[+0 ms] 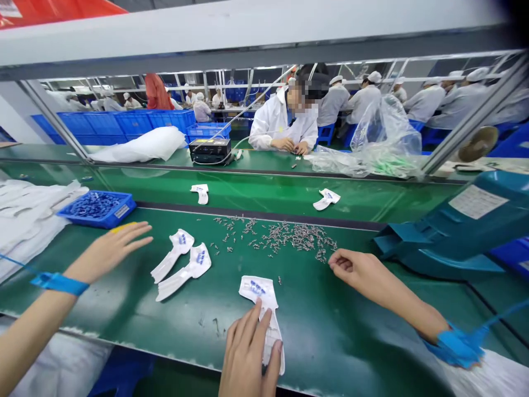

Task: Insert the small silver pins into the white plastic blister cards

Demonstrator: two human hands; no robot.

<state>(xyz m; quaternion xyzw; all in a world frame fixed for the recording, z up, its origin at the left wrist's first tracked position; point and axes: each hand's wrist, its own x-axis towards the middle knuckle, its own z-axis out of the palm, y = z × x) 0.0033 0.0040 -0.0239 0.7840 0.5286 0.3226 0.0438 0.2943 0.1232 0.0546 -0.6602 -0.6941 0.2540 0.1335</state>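
Note:
My left hand (249, 353) lies over a white, handle-shaped plastic half-shell (259, 286) with blue marks at its wide end. Its fingers rest on the shell and the thumb is against the right side, holding it on the green bench. At the right edge of a scattered pile of small metal screws (295, 237), my right hand (351, 270) is closed in a pinch. Whatever is between its fingertips is too small to make out. Two similar white shells (176, 251) (196, 267) lie side by side on the left.
A co-worker's hand (118, 248) reaches in from the left, near a blue tray (108, 219) of small blue parts. Two more shells (201, 193) (327, 199) lie on the green strip beyond. A teal scoop-shaped bin (446, 220) stands right. Opposite sits another person (266, 118).

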